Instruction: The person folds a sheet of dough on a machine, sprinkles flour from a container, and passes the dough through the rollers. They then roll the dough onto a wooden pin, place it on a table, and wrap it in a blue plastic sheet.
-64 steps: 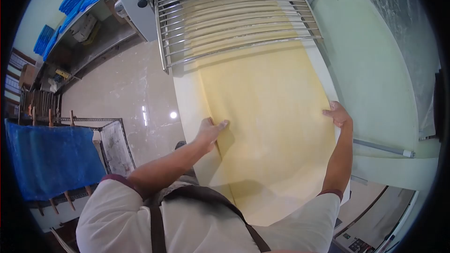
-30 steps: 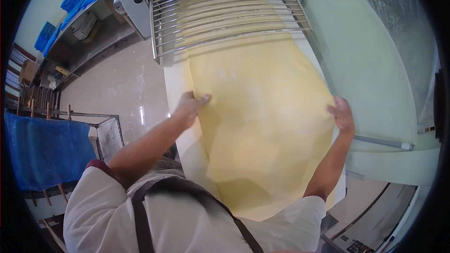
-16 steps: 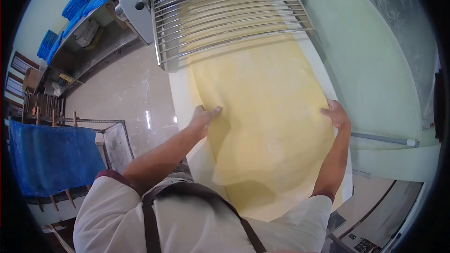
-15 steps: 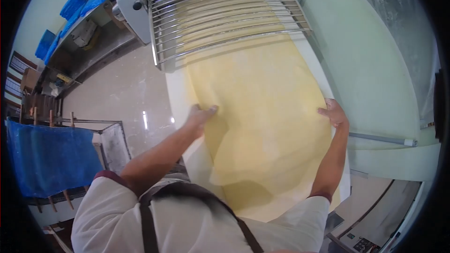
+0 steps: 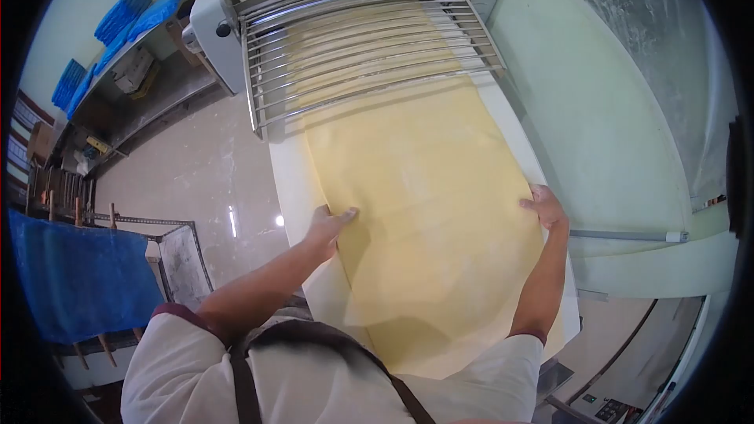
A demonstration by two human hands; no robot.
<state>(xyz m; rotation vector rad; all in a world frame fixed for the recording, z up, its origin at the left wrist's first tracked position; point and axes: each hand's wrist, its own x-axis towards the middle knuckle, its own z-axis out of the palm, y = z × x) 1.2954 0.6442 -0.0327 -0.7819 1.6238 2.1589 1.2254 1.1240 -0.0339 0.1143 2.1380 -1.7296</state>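
Note:
A wide yellow dough sheet (image 5: 424, 180) lies along the white belt (image 5: 292, 177) of a machine, its far end under a metal rod guard (image 5: 377, 55). My left hand (image 5: 330, 229) grips the sheet's left edge, thumb on top and the other fingers mostly hidden below. At the right edge my right hand (image 5: 545, 206) holds the sheet the same way, thumb over the surface. The near part of the sheet reaches down to my apron.
Beyond the guard stands the machine body (image 5: 216, 27) with a red button. Shelves (image 5: 169, 71) with blue covers are at the far left. A blue cloth (image 5: 86, 275) hangs on a rack at the left. A green wall (image 5: 597, 94) runs along the right.
Both hands have shifted slightly lower in the view, still on the sheet's edges. The guard and belt appear a little further left, as the camera view has moved.

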